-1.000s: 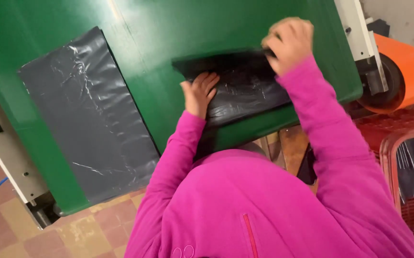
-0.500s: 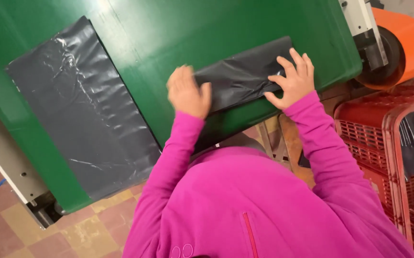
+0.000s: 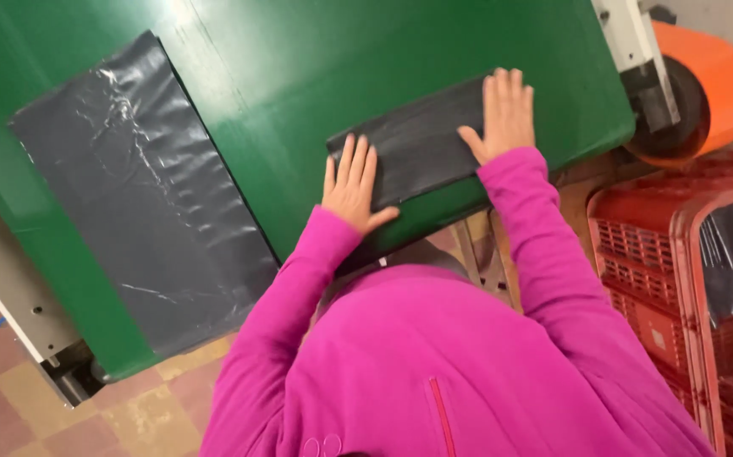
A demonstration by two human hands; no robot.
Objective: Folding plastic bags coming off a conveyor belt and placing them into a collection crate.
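Note:
A folded black plastic bag (image 3: 421, 140) lies near the front edge of a green table (image 3: 316, 76). My left hand (image 3: 352, 184) presses flat on the bag's left end, fingers spread. At the right end my right hand (image 3: 502, 114) lies flat on it too. Both arms wear bright pink sleeves. A second, larger black plastic bag (image 3: 142, 195) lies spread out flat on the table to the left, apart from both hands.
An orange roll (image 3: 709, 93) sits on a white machine frame (image 3: 633, 42) at the upper right. Red plastic crates (image 3: 663, 262) stand at the right, one lined with black plastic. Tiled floor shows at the lower left beside a grey frame (image 3: 11, 296).
One second ago my right hand was folding the bag's far edge over. Both hands have since come down flat on the folded bag and slid apart toward its ends.

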